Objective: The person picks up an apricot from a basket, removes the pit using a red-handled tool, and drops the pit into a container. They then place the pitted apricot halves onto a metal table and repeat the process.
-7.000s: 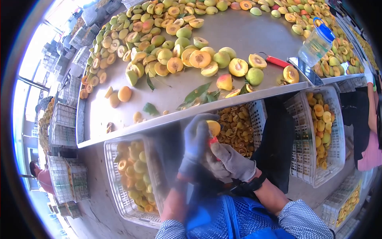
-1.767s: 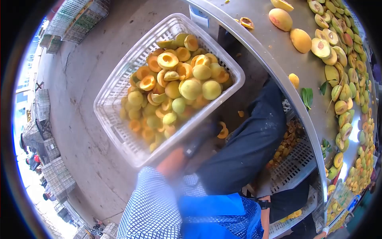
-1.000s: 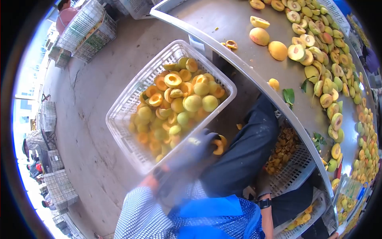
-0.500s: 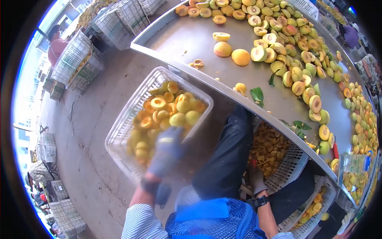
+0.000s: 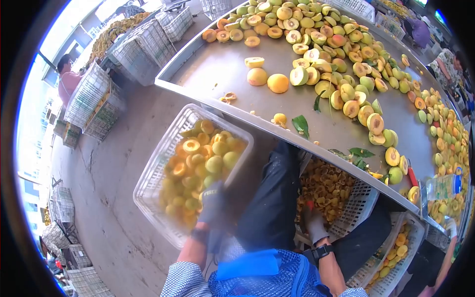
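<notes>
My left hand [image 5: 213, 202], in a blue glove and blurred by motion, hangs over the near edge of a white plastic crate [image 5: 157, 163] full of halved peaches [image 5: 205, 156]. The crate sits on the floor to my left. Whether the fingers hold anything is hidden. My right hand [image 5: 313, 223], in a grey glove, rests by my thigh and is shut on a red-handled tool [image 5: 310, 203]. It is beside a crate of peach pits [image 5: 330, 185] under the table.
A steel table [image 5: 217, 74] runs across the top, with whole and halved peaches, leaves, a water bottle [image 5: 444, 185] and a red-handled knife [image 5: 410, 175]. Another crate of halves [image 5: 396, 247] is at the right. Stacked crates [image 5: 94, 99] and a seated person [image 5: 67, 81] are at the left.
My left hand carried a peach half over the crate of halves and has drawn back to its near edge; the half no longer shows. The view swung toward the table.
</notes>
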A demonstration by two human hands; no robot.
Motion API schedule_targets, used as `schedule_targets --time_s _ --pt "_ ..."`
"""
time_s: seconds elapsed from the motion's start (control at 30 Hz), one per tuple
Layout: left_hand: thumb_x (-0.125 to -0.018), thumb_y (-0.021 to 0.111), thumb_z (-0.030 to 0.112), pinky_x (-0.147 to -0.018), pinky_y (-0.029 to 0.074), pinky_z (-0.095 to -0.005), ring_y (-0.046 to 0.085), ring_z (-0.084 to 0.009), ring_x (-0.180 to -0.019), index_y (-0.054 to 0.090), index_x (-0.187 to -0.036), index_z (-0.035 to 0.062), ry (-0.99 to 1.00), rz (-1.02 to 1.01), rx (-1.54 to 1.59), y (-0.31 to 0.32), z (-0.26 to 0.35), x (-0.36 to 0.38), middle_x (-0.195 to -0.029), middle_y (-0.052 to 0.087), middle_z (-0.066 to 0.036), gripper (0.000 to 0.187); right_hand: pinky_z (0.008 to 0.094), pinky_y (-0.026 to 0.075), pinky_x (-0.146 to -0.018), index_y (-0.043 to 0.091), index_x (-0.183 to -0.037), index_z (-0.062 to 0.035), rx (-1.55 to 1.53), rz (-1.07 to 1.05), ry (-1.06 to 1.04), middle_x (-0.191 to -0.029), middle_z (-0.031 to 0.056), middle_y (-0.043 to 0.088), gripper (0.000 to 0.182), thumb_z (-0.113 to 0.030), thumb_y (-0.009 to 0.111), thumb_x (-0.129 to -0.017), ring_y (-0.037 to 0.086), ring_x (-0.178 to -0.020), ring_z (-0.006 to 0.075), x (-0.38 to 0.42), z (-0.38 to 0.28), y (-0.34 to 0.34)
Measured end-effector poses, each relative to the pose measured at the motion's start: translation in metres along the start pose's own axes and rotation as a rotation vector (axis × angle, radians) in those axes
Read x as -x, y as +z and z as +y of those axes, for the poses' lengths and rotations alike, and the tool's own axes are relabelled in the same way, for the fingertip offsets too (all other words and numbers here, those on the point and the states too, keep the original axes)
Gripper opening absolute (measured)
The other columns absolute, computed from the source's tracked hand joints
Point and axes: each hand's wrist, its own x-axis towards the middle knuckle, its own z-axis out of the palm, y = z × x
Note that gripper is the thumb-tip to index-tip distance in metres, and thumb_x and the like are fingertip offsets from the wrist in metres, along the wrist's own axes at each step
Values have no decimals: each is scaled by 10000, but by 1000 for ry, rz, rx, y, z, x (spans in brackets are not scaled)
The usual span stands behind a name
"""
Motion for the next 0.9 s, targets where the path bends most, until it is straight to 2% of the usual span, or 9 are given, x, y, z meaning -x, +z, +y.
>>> schedule_targets --time_s 0.23,0.3,0.33,0.4,0.5,0.7,0.77,0.83,0.9 --pt "-805 631 253 -739 495 -469 631 -374 -860 590 -911 62 -20 -53 6 -16 19 12 -889 645 -177 223 302 330 -345 554 -891 -45 -74 -106 -253 -528 50 515 327 -356 480 -963 479 -371 146 -17 54 26" --pt "-818 627 270 -717 499 -459 637 -367 -825 591 -906 66 -41 -59 5 -13 23 20 -881 645 -177 225 305 331 -341 549 -921 -33 97 -80 -587 -536 55 525 346 -368 476 -966 481 -365 155 -3 19 17" --pt "-818 627 270 -717 499 -459 637 -367 -825 591 -906 66 -44 -62 3 -14 26 24 -881 645 -177 225 305 331 -341 549 -921 -33 96 -84 -584 -536 55 525 346 -368 476 -966 481 -365 155 7 -18 9" --pt "-835 610 270 -706 500 -453 639 -360 -815 589 -906 71 61 -19 3 -19 34 37 -882 643 -176 212 308 356 -360 560 -893 -16 -281 -148 203 -556 66 542 392 -391 475 -967 513 -388 170 27 -89 -5" --pt "-839 605 260 -703 498 -455 637 -362 -816 574 -916 68 7 -128 -58 0 29 32 -882 638 -174 209 326 388 -389 577 -881 1 83 -121 -390 -581 88 564 457 -433 461 -966 546 -420 190 1 0 14" --pt "-824 606 241 -696 494 -462 628 -376 -818 578 -933 62 182 -69 30 -23 27 32 -862 630 -189 211 343 393 -404 596 -887 14 26 -155 139 -590 102 567 508 -456 420 -968 545 -425 199 14 -75 0" --pt "-819 604 245 -667 490 -459 632 -358 -795 610 -860 74 278 -93 -26 -74 49 19 -812 632 -177 175 338 391 -403 595 -897 14 53 -130 -100 -589 100 565 481 -433 431 -968 543 -423 197 -1 -8 13" --pt "-822 604 184 -604 480 -430 607 -336 -678 636 -880 75 352 175 59 -112 62 -21 -738 609 -134 127 334 388 -403 593 -907 15 80 -87 -329 -587 97 564 455 -410 442 -967 541 -420 195 -8 12 13" --pt "-858 626 191 -615 495 -411 624 -312 -697 643 -927 78 535 591 220 -153 96 -60 -750 625 -119 133 339 378 -396 581 -916 17 -126 -115 -87 -577 96 558 404 -369 474 -960 525 -406 183 0 -1 5"
